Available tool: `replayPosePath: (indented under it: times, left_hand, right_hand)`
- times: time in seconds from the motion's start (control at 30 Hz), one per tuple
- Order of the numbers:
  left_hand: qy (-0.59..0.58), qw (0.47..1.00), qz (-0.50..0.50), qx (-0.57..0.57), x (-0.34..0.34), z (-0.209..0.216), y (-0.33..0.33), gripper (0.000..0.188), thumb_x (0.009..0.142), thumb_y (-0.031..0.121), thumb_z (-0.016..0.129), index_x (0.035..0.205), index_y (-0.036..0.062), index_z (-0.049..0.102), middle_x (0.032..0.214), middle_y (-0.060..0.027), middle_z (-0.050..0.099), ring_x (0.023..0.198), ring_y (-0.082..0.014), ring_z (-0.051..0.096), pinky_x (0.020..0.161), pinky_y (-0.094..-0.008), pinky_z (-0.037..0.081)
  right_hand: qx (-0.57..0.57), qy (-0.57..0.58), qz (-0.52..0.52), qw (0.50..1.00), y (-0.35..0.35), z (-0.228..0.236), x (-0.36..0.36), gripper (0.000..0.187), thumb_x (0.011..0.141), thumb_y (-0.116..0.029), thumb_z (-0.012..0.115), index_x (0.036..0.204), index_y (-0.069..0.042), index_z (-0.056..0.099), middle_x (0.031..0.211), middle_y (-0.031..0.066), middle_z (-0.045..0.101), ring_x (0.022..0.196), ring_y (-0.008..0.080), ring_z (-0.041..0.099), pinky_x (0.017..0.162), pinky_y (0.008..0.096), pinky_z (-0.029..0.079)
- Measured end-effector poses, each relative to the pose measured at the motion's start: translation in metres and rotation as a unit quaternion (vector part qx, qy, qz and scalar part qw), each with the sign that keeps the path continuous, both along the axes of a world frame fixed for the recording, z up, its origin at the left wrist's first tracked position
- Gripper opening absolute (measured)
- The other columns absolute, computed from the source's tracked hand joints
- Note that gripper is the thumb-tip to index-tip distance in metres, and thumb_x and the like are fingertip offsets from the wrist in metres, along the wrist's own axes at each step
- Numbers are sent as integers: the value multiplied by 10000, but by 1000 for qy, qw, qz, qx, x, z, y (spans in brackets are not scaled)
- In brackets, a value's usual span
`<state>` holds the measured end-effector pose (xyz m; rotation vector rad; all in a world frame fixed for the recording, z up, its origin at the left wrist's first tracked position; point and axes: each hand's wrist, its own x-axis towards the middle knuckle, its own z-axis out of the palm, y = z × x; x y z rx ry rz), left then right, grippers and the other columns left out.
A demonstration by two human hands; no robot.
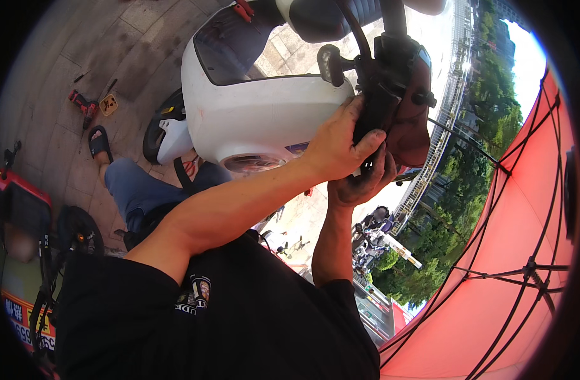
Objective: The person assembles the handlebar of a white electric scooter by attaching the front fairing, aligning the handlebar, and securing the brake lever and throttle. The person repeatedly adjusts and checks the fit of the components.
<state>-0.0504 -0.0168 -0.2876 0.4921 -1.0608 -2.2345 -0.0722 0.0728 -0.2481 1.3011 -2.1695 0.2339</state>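
Observation:
A white scooter (271,111) stands before me, with its dark handlebar assembly (391,57) at the upper middle. My left hand (340,139) is closed on a black, box-like part (375,114) at the handlebar, its thumb lying across the lower end. From below, my right hand (363,180) curls its fingers round that same lower end, close to the left thumb. The part's underside is hidden by my fingers, and its exact kind is unclear. Beside it sits a dark reddish, rounded cover (411,130).
Red-handled pliers (242,9) lie on the scooter. A red-and-black cordless drill (84,107) and a small yellow tray (108,104) rest on the paving. A red two-wheeler (24,196) stands left; a red canopy (524,209) with black struts spans the right.

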Motion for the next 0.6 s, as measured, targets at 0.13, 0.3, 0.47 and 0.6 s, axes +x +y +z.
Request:
replayPosePath:
  times: [0.13,0.3,0.47,0.6]
  left_hand:
    - [-21,995,-91,-22,0,-5,-16,813,848,474,719,1361,-101,459,1199,-276,619,1154,-417,601,957,-442,495]
    - [-62,994,-71,-49,6,6,-35,712,842,495,727,1266,-55,568,1054,-218,692,1064,-375,649,909,-420,507]
    - [-80,980,-160,-91,19,4,-46,649,874,544,688,1182,-24,618,1027,-211,692,912,-367,681,805,-404,528]
    - [-27,984,-156,-83,18,-4,-41,680,917,475,676,1352,-22,514,1004,-166,695,885,-261,695,794,-344,528]
  right_hand:
    - [-18,-3,20,1000,19,1,16,461,784,-101,787,1190,-16,584,1164,161,532,1021,287,555,841,376,481]
    - [-150,-471,-63,867,76,-37,55,313,845,5,671,1144,-28,583,1019,106,626,941,221,596,855,318,477]
    - [-438,-791,110,413,103,-65,11,942,780,-655,731,1501,-174,360,1538,46,370,1369,311,404,1025,449,406]
    - [-568,-731,121,358,82,-63,-14,856,792,-616,744,1439,-154,424,1511,81,420,1373,283,422,1058,439,440]
